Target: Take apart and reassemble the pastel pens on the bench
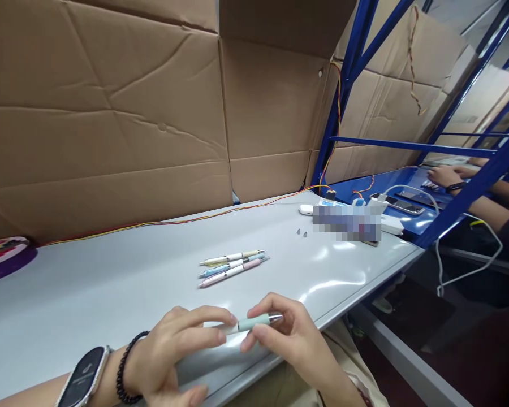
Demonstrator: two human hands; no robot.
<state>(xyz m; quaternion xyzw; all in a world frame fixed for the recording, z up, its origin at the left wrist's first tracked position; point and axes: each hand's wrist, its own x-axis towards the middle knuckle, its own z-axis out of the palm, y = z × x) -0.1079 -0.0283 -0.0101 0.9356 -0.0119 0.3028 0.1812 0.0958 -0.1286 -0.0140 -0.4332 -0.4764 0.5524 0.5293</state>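
Observation:
A pen with a pale green grip and a silver tip (254, 323) is held level just above the front edge of the table. The fingers of my right hand (294, 333) pinch its green part, the tip pointing right. My left hand (173, 345) reaches to the pen's white end with its fingers stretched out and the thumb well apart. Whether those fingertips touch the pen I cannot tell. Beyond my hands lie a yellow-and-white pen (231, 258), a blue-and-white pen (231, 265) and a pink-and-white pen (233, 273), side by side.
Two small grey pieces (301, 233) lie near a blurred-out item (348, 222) on the white table (123, 282). A purple-rimmed round object (8, 263) sits far left. Cardboard (110, 113) walls the back. Past the blue frame (343, 85), other people's hands (445, 176) work beside a phone (401, 204).

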